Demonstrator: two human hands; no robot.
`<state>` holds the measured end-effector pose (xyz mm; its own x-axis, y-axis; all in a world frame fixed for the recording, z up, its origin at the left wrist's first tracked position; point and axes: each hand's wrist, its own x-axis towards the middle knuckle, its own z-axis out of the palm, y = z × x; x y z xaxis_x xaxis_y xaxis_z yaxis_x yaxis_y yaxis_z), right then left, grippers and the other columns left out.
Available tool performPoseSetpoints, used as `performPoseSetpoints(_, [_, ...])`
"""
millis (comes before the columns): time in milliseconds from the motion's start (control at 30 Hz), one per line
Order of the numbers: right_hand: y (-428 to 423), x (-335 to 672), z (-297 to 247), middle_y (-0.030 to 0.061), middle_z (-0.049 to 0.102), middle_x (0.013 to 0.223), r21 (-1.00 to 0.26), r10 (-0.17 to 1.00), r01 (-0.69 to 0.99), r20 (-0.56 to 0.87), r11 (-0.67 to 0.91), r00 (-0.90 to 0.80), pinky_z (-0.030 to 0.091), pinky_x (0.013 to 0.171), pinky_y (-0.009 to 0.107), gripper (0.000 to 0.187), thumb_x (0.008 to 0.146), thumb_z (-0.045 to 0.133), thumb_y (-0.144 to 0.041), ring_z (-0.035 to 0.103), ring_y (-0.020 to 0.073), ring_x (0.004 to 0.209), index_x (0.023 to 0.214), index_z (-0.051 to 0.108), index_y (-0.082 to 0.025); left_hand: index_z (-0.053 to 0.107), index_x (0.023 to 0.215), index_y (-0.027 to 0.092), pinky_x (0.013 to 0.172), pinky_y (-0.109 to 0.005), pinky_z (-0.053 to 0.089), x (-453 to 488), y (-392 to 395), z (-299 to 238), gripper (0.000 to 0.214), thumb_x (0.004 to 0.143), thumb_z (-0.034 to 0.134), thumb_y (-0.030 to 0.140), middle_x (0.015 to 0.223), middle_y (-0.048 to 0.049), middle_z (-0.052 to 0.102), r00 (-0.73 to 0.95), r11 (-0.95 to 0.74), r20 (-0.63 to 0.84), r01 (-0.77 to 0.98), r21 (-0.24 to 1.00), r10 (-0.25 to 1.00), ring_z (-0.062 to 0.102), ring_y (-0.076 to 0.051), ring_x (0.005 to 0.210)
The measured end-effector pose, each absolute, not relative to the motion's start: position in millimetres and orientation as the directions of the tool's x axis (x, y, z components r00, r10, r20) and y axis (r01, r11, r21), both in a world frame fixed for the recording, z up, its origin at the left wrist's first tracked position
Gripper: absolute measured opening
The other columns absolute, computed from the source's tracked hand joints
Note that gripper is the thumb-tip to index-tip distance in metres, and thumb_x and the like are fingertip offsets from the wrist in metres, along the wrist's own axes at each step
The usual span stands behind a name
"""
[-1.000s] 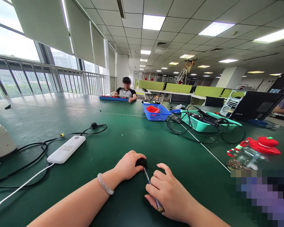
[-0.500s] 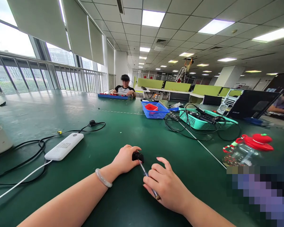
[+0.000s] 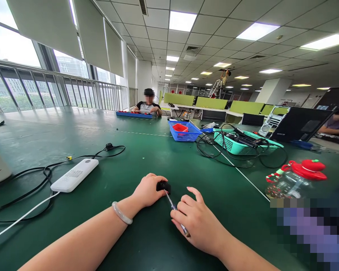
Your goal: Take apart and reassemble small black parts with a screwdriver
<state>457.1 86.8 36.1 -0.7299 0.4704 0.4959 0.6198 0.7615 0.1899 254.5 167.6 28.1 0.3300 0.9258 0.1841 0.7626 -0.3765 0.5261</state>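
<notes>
On the green tabletop (image 3: pixel 141 241), my left hand (image 3: pixel 149 191) grips a small black block-like part (image 3: pixel 164 186) between thumb and fingers; its exact kind is too small to make out. My right hand (image 3: pixel 193 216) is closed around a screwdriver (image 3: pixel 173 207) with a clear handle and a thin metal shaft. The shaft slants up and left, its tip at the lower edge of the black part, by my left thumb. Whether the tip sits in a screw cannot be seen. A pale bangle (image 3: pixel 121 213) circles my left wrist.
Left lie a white power bank (image 3: pixel 75 175) and black cables. Ahead stand a blue basket (image 3: pixel 185 136) with a red tray inside and a teal basket (image 3: pixel 228 143) full of cables. A red-lidded jar (image 3: pixel 296 180) is right. A person (image 3: pixel 149 103) sits across the table.
Both hands, the black part and the screwdriver hold nearly the same pose. The whole view has shifted very slightly.
</notes>
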Motion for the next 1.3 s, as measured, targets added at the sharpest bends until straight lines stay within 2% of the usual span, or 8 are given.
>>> performPoseSetpoints(167, [87, 458, 35, -0.0031, 0.056, 0.071, 0.153, 0.494, 0.626, 0.486, 0.765, -0.721, 0.020, 0.108, 0.048, 0.007, 0.084, 0.059, -0.017, 0.048, 0.0153, 0.074, 0.082, 0.057, -0.023, 0.066, 0.114, 0.029, 0.100, -0.039, 0.046, 254, 168, 27, 0.043, 0.072, 0.069, 0.034, 0.108, -0.0062, 0.068, 0.350, -0.390, 0.180, 0.750, 0.535, 0.919, 0.057, -0.025, 0.111])
performPoseSetpoints(367, [85, 454, 35, -0.0039, 0.057, 0.072, -0.035, 0.581, 0.657, 0.504, 0.753, -0.639, 0.023, 0.106, 0.046, 0.007, 0.085, 0.058, -0.018, 0.049, 0.0142, 0.073, 0.081, 0.057, -0.023, 0.066, 0.117, 0.030, 0.103, -0.039, 0.045, 253, 166, 30, 0.044, 0.072, 0.066, 0.029, 0.112, -0.0069, 0.066, 0.346, -0.377, 0.165, 0.745, 0.550, 0.924, 0.058, -0.024, 0.110])
performPoseSetpoints(500, [84, 453, 36, -0.0034, 0.056, 0.070, -0.080, 0.611, 0.680, 0.526, 0.729, -0.592, 0.024, 0.105, 0.046, 0.008, 0.086, 0.056, -0.018, 0.049, 0.0141, 0.071, 0.079, 0.056, -0.022, 0.066, 0.116, 0.030, 0.102, -0.039, 0.046, 253, 167, 30, 0.042, 0.074, 0.065, 0.030, 0.111, -0.0064, 0.066, 0.344, -0.372, 0.160, 0.743, 0.557, 0.925, 0.059, -0.024, 0.108])
performPoseSetpoints(767, [84, 453, 36, -0.0035, 0.056, 0.070, -0.066, 0.599, 0.679, 0.538, 0.731, -0.593, 0.022, 0.105, 0.046, 0.009, 0.087, 0.054, -0.017, 0.050, 0.0140, 0.071, 0.079, 0.056, -0.022, 0.067, 0.114, 0.030, 0.102, -0.038, 0.045, 253, 167, 33, 0.042, 0.072, 0.068, 0.030, 0.110, -0.0039, 0.069, 0.348, -0.363, 0.140, 0.738, 0.569, 0.927, 0.058, -0.024, 0.111])
performPoseSetpoints(967, [85, 454, 35, -0.0035, 0.056, 0.071, 0.006, 0.553, 0.668, 0.554, 0.745, -0.622, 0.020, 0.106, 0.047, 0.008, 0.087, 0.055, -0.017, 0.049, 0.0139, 0.072, 0.081, 0.057, -0.022, 0.064, 0.118, 0.027, 0.100, -0.037, 0.046, 253, 166, 33, 0.047, 0.071, 0.070, 0.029, 0.113, -0.0043, 0.069, 0.323, -0.335, 0.129, 0.740, 0.583, 0.938, 0.060, -0.024, 0.109])
performPoseSetpoints(1200, [85, 453, 37, -0.0035, 0.056, 0.071, 0.075, 0.530, 0.659, 0.529, 0.748, -0.663, 0.021, 0.107, 0.047, 0.009, 0.085, 0.056, -0.016, 0.049, 0.0144, 0.072, 0.079, 0.055, -0.022, 0.066, 0.111, 0.025, 0.097, -0.037, 0.047, 254, 165, 38, 0.039, 0.072, 0.069, 0.028, 0.108, -0.0038, 0.070, 0.343, -0.356, 0.135, 0.738, 0.573, 0.929, 0.060, -0.024, 0.106])
performPoseSetpoints(1300, [84, 453, 37, -0.0040, 0.056, 0.069, 0.041, 0.532, 0.655, 0.547, 0.754, -0.646, 0.022, 0.107, 0.048, 0.009, 0.086, 0.056, -0.017, 0.050, 0.0142, 0.071, 0.078, 0.055, -0.022, 0.066, 0.110, 0.026, 0.097, -0.037, 0.047, 255, 164, 38, 0.038, 0.072, 0.069, 0.028, 0.107, -0.0037, 0.070, 0.349, -0.364, 0.138, 0.746, 0.558, 0.927, 0.060, -0.024, 0.106])
